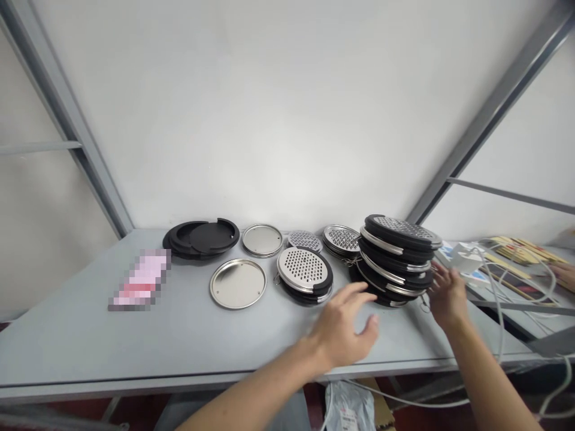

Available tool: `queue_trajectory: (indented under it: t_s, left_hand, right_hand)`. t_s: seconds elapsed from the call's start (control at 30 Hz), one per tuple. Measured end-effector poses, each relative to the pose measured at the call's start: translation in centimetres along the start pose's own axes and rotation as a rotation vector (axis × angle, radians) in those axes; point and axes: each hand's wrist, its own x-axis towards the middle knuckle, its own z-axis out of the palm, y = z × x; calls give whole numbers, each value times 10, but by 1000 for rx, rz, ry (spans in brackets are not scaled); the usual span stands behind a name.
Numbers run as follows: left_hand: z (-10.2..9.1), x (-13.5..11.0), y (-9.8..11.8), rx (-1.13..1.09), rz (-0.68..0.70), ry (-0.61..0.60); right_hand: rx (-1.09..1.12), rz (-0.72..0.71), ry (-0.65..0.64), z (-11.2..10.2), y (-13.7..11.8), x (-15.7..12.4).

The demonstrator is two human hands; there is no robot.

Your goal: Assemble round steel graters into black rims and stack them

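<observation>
Both my hands reach toward a leaning stack of black-rimmed round discs with perforated metal tops (pixel 398 257) on a grey table (pixel 90 341). My left hand (pixel 344 329) hovers open just in front of the stack, fingers spread, holding nothing. My right hand (pixel 444 293) is open at the stack's right side, fingertips close to or touching its lower edge. A smaller pile of the same perforated discs (pixel 304 275) lies left of the stack.
Further left lie two shallow metal lids (pixel 238 283) (pixel 262 239), black rubber rings (pixel 200 236), more perforated discs (pixel 340 239) and a pink blurred card (pixel 141 280). White cables and a charger (pixel 467 258) sit to the right, where another person's hand (pixel 565 275) shows.
</observation>
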Motion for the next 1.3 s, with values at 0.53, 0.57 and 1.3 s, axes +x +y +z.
queue_trajectory:
  t_s: [0.53,0.57,1.3]
  left_hand:
    - [-56,-4,-60,186,-539,248]
    - [-52,-6,-59,178,-536,214]
    - [-42,-19,-52,389,-318,61]
  right_hand:
    - [-166,-476,-686,109,-90,-124]
    - [-171,-476,-687,108,-84,-124]
    - [-203,-1049,-507,86,-134,-80]
